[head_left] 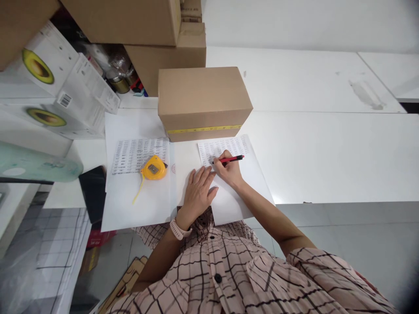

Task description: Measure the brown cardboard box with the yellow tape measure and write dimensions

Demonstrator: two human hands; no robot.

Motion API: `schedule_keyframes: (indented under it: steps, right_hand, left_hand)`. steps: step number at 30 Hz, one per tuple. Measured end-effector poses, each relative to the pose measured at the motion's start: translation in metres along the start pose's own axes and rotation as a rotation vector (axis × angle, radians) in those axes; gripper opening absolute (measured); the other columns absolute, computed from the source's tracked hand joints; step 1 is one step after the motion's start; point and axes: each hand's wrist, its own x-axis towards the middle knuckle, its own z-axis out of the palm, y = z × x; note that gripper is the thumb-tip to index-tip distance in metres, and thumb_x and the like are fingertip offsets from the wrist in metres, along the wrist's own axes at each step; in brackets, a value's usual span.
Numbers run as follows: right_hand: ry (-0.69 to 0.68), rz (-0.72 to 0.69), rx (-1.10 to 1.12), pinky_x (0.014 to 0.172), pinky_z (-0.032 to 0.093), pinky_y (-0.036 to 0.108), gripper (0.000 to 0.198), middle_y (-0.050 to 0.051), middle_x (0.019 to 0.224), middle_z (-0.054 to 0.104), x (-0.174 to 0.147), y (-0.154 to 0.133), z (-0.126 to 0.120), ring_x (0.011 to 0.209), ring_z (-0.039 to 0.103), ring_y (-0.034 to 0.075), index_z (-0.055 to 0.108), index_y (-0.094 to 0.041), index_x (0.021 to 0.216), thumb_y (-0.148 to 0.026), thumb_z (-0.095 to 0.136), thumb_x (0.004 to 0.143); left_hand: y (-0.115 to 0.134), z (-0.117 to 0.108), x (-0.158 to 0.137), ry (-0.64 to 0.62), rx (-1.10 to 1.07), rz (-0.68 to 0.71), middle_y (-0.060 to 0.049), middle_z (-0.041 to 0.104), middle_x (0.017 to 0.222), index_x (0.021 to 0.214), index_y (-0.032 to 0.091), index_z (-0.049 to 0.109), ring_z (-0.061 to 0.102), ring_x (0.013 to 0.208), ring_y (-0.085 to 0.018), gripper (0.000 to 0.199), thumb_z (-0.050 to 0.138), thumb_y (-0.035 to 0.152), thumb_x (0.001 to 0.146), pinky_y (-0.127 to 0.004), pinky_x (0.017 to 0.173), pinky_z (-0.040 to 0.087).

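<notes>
My right hand (229, 171) is closed around a red and black pen (233, 159), its tip at a sheet of paper (244, 187) bearing rows of handwriting. Flat at that sheet's left edge lies my left hand (199, 192), fingers stretched and a pale band on the wrist. A yellow tape measure (153, 168) rests on more written sheets (134, 209) to the left, a short end of its tape pulled out. Just beyond both hands stands a closed brown cardboard box (204, 96) with yellow tape along its near side.
White boxes with avocado pictures (62, 87) are stacked at the left. Large cartons (131, 22) stand at the back. A green cylinder (39, 163) and a dark phone-like slab (93, 192) lie at the table's left. The white table (327, 157) stretches right.
</notes>
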Motion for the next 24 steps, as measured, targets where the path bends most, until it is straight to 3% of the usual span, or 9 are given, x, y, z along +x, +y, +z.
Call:
schedule_keyframes:
  steps: [24]
  right_hand:
    - [0.046, 0.011, -0.009, 0.056, 0.032, 0.028, 0.023, -0.006, 0.058, 0.041, 0.0017, -0.0003, -0.0010, 0.057, 0.038, 0.012, 0.043, -0.024, 0.068, -0.028, 0.061, 0.082]
  left_hand:
    - [-0.0010, 0.0007, -0.0004, -0.002, -0.002, -0.001, -0.011, 0.050, 0.155, 0.141, 0.019, 0.052, 0.041, 0.146, -0.030, 0.044, 0.049, 0.037, 0.101, -0.056, 0.124, 0.028]
